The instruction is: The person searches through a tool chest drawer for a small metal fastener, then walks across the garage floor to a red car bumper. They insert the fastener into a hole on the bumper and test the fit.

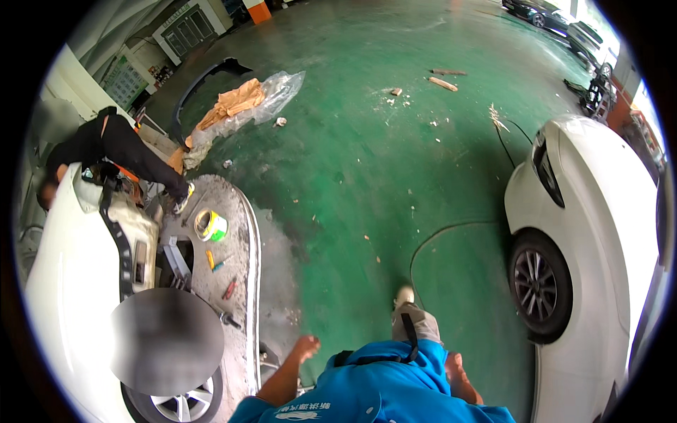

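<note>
My left hand hangs beside my blue shirt with its fingers curled in; nothing shows in it. On the other side my right hand hangs low, fingers bent and partly turned from view, also with nothing visible in it. Neither hand touches any object. A light-coloured shoe shows ahead of me on the green floor. The bucket, yellow and green, stands on a grey raised strip to my left, near a red-handled tool and a yellow tool.
A white car stands at right, a dark hose curving from beside it. Another white car body, its front parts off, is at left; a person in black bends over it. Crumpled brown paper, plastic wrap and wood pieces lie ahead.
</note>
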Demonstrator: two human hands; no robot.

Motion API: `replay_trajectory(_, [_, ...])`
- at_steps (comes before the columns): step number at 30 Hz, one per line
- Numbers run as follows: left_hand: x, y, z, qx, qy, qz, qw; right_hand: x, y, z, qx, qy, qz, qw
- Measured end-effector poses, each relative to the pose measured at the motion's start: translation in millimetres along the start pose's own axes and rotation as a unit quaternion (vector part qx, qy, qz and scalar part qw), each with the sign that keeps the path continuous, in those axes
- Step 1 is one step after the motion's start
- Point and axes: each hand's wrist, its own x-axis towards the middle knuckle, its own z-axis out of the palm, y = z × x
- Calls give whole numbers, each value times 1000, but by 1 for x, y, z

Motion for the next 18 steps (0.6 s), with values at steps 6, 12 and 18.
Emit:
replay_trajectory(6, [27, 46, 31, -12, -24, -38, 999, 246, -199, -167, -401, 104, -427, 803])
replay_trajectory(12, [118, 101, 32, 254, 92, 120, 955, 283, -560, -292, -16, 92, -338, 936])
replay_trajectory(18, [270, 285, -9, 53, -2, 105, 993, 356, -706, -273, -190, 115, -415, 883])
